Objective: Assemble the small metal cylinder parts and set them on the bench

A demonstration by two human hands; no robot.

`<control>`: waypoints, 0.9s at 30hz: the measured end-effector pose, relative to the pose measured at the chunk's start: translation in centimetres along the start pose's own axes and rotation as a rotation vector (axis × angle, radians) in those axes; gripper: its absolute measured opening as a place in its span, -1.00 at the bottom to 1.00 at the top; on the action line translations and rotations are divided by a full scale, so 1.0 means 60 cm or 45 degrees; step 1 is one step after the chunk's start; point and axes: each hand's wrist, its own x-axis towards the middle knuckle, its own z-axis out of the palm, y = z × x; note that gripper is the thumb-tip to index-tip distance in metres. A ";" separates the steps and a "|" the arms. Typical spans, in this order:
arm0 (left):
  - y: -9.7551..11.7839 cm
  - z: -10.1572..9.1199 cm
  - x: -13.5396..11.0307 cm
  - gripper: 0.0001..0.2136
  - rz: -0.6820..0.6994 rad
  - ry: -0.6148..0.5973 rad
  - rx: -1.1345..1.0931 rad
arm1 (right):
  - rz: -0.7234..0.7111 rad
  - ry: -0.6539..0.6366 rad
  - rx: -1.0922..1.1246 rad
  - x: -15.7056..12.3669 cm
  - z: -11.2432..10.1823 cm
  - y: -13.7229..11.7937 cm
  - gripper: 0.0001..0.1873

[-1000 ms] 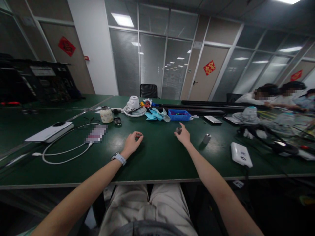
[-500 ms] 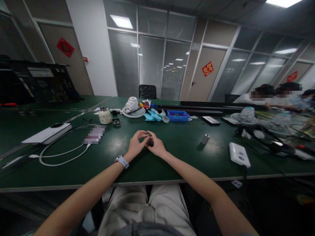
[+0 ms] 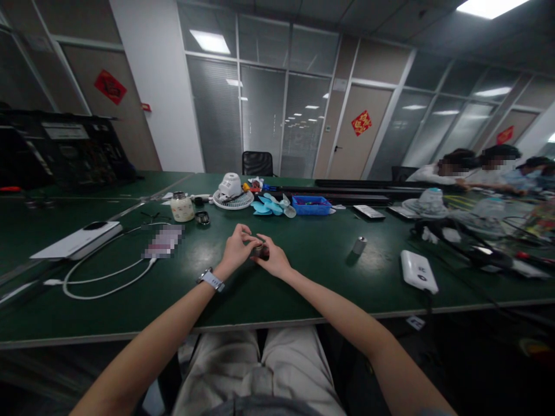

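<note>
Cylinder [image 3: 262, 252], small and dark, is pinched by both hands: left hand [image 3: 236, 249] and right hand [image 3: 274, 261] close their fingertips on it, low over the table [image 3: 303, 283], midway along its front edge. Right of them stands 1 silver piece [image 3: 359, 245]; a blue tray [image 3: 311, 204] sits toward the far edge.

A long green table [image 3: 312, 283] fills the room. On its left lies a flat white device [image 3: 78, 240] with a white cable [image 3: 104, 280] looping beside it. Further back stand a pale jar [image 3: 181, 208], a white fan motor on its grille [image 3: 232, 192], loose light-blue fan blades [image 3: 271, 205] and a blue tray [image 3: 311, 204]. To the right, a small silver cylinder [image 3: 359, 245] lies alone, with a white power bank [image 3: 418, 270] near the edge. A black chair [image 3: 257, 163] sits behind the table, a red ornament [image 3: 361, 122] hangs on a door, and people [image 3: 459, 167] sit far right.
</note>
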 end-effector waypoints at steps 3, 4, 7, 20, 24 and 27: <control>0.006 -0.002 0.006 -0.72 0.024 0.057 0.023 | 0.016 -0.001 0.011 0.001 0.000 0.001 -0.20; 0.005 -0.003 0.008 -0.72 0.032 0.104 -0.006 | 0.027 0.001 0.010 0.000 -0.001 0.001 -0.20; -0.014 -0.013 0.011 -0.69 0.008 0.225 -0.058 | 0.034 -0.004 0.009 -0.002 -0.005 -0.001 -0.19; -0.094 -0.025 -0.001 -0.65 -0.146 -0.219 0.071 | 0.353 0.238 -0.315 0.035 -0.116 0.096 -0.18; -0.092 -0.028 -0.003 -0.66 -0.120 -0.230 0.067 | 0.721 0.572 -0.566 0.027 -0.204 0.167 -0.29; -0.091 -0.029 -0.004 -0.67 -0.117 -0.237 0.095 | 0.885 0.754 -0.626 0.013 -0.239 0.195 -0.32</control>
